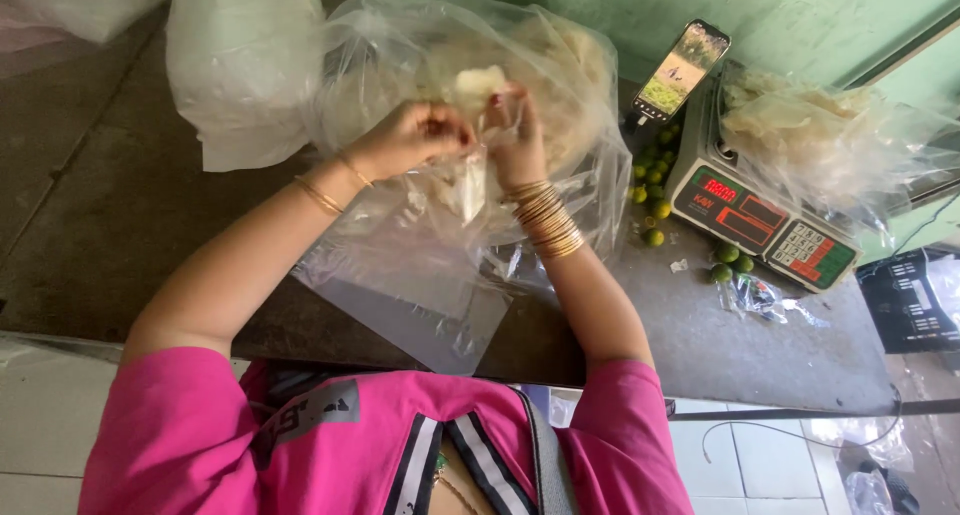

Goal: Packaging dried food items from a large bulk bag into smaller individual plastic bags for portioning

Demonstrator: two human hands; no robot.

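The bench (120, 205) is a dark, worn slab; behind it stands a green wall (800, 15), and pale floor tiles (760, 465) show below its near edge.

Both hands work at the mouth of a large clear bag (560, 85) of pale crackers. The left hand (405, 137) has its fingers curled together, pinching the bag film; the right hand (518, 140) has its fingers pressed together on the film and on one pale cracker piece (478, 81), which sits just above the fingertips of both hands. How many crackers fill the bag cannot be told through the creased plastic.

Right of the fingers stand one digital scale (765, 220) bearing one further bag of crackers (830, 130), and one phone (682, 70) propped upright. Small green and yellow limes (652, 190) lie between the fingers and the scale; several are hidden, so no firm count. Left of the fingers lies one white bag (240, 65), its top cut off by the frame edge
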